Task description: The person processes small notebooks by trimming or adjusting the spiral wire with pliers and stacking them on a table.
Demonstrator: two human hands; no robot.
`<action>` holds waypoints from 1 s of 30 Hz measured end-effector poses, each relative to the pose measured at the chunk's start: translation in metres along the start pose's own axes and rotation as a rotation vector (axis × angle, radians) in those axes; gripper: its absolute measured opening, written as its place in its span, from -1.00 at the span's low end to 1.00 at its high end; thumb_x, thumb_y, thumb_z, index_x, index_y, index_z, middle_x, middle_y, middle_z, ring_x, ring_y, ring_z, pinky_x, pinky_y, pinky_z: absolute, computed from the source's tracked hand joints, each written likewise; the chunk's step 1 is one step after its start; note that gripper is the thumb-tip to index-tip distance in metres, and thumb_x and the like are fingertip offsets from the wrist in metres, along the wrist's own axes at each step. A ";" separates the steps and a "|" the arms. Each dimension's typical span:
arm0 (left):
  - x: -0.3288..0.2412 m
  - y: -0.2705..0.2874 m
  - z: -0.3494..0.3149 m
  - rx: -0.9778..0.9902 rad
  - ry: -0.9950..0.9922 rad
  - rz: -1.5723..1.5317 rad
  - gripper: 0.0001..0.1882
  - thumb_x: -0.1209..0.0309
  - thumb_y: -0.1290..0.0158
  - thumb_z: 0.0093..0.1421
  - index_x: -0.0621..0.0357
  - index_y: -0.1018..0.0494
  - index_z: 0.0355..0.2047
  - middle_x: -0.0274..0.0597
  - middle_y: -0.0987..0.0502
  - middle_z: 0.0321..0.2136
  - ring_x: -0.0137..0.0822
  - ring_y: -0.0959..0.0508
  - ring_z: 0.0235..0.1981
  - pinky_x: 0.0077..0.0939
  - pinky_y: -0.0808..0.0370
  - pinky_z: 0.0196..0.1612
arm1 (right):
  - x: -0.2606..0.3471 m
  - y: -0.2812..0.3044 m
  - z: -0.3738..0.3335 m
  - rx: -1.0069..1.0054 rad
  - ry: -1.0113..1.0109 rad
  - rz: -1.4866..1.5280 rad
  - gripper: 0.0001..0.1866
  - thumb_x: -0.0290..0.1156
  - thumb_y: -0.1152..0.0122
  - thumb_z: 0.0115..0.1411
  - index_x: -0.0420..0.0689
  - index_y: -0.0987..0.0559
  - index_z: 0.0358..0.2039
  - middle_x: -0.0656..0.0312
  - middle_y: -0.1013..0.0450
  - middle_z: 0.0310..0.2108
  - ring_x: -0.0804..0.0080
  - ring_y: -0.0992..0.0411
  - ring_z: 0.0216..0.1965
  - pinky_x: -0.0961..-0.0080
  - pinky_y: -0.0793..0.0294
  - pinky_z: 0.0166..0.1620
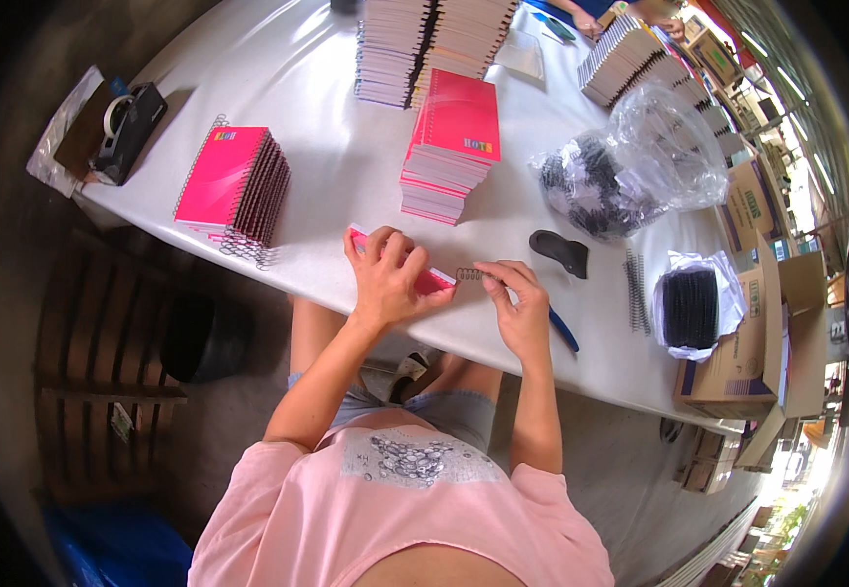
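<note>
Nearest the camera is a pale pink short-sleeved T-shirt with a grey print (385, 514), worn by the person at the white-covered counter (336, 166). Just beyond it, at the counter's near edge, a thin pink-covered notebook (434, 282) lies under the left hand (390, 277), whose bent, spread fingers arch over it and grip it. To its right, the right hand (514, 298) pinches a dark wire coil (469, 275) narrowly between thumb and fingers; the coil's left end is at the notebook's right corner, but whether it is threaded cannot be told. Near the right hand are a blue rod-shaped handle (563, 331) and a curved black object (559, 253). Behind the notebook rises a tall stack of pink notebooks (452, 142); left of it stands a stack of coil-bound pink notebooks (234, 181). Farther right, a clear plastic bag of black coils (605, 181) rests near a black coil bundle on white paper (691, 308).
</note>
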State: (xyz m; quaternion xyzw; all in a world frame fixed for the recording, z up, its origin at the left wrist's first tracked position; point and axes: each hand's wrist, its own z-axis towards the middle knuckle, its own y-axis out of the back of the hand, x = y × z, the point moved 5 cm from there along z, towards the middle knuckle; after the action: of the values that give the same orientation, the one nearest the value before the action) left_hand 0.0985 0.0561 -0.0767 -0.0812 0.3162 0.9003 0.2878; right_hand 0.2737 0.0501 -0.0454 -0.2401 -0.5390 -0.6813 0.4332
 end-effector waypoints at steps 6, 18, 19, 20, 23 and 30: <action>0.000 -0.003 -0.001 0.015 0.023 0.004 -0.56 -0.02 -0.17 -0.37 0.00 -0.35 -0.58 -0.32 -0.33 -0.42 -0.21 -0.33 -0.18 0.19 -0.04 -0.10 | -0.001 -0.002 0.001 0.079 0.022 -0.045 -0.81 -0.57 -0.20 0.04 -0.19 -0.59 -0.28 0.19 -0.42 -0.34 0.44 -0.38 -0.34 0.59 -0.36 -0.20; -0.001 -0.001 -0.002 0.061 0.010 0.001 -0.48 -0.13 -0.17 -0.32 0.00 -0.36 -0.54 -0.30 -0.32 -0.42 -0.22 -0.34 -0.19 0.23 -0.05 -0.09 | -0.031 -0.014 -0.012 0.536 -0.354 0.279 -0.72 -0.38 -0.15 0.15 -0.17 -0.50 -0.13 0.17 -0.41 -0.36 0.50 -0.36 -0.41 0.59 -0.37 -0.30; 0.002 0.001 -0.004 0.066 0.013 0.012 -0.48 -0.14 -0.18 -0.31 0.00 -0.36 -0.54 -0.30 -0.32 -0.41 -0.23 -0.35 -0.19 0.22 -0.05 -0.09 | -0.019 -0.016 -0.010 0.441 -0.447 0.276 -0.72 -0.39 -0.12 0.17 -0.16 -0.49 -0.10 0.19 -0.40 -0.41 0.53 -0.35 -0.45 0.61 -0.36 -0.33; 0.002 0.003 -0.003 0.063 0.016 0.012 -0.48 -0.14 -0.18 -0.31 0.00 -0.36 -0.54 -0.30 -0.32 -0.41 -0.23 -0.35 -0.19 0.22 -0.05 -0.09 | -0.016 -0.017 -0.011 0.389 -0.495 0.267 -0.71 -0.39 -0.11 0.18 -0.16 -0.48 -0.08 0.21 -0.40 -0.43 0.55 -0.34 -0.46 0.62 -0.36 -0.35; 0.000 0.006 -0.001 0.090 -0.001 0.019 -0.46 -0.18 -0.17 -0.29 -0.02 -0.37 -0.52 -0.32 -0.32 -0.41 -0.25 -0.35 -0.20 0.19 -0.08 -0.11 | 0.003 -0.014 -0.007 0.248 -0.112 0.096 -0.70 -0.39 -0.07 0.22 -0.14 -0.46 -0.03 0.22 -0.41 -0.47 0.55 -0.34 -0.50 0.62 -0.37 -0.36; 0.006 0.006 0.000 0.189 -0.034 -0.001 -0.47 -0.24 -0.09 -0.22 -0.07 -0.37 -0.52 -0.33 -0.33 -0.39 -0.25 -0.35 -0.20 0.09 -0.12 -0.13 | -0.021 -0.011 -0.002 0.491 -0.271 0.247 -0.64 -0.46 -0.07 0.16 -0.10 -0.46 0.00 0.13 -0.44 -0.25 0.40 -0.43 -0.24 0.49 -0.44 -0.18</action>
State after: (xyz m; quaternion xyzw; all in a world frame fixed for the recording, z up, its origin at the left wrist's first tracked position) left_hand 0.0907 0.0548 -0.0758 -0.0387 0.3947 0.8677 0.2998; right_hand 0.2754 0.0557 -0.0689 -0.2808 -0.7071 -0.4348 0.4817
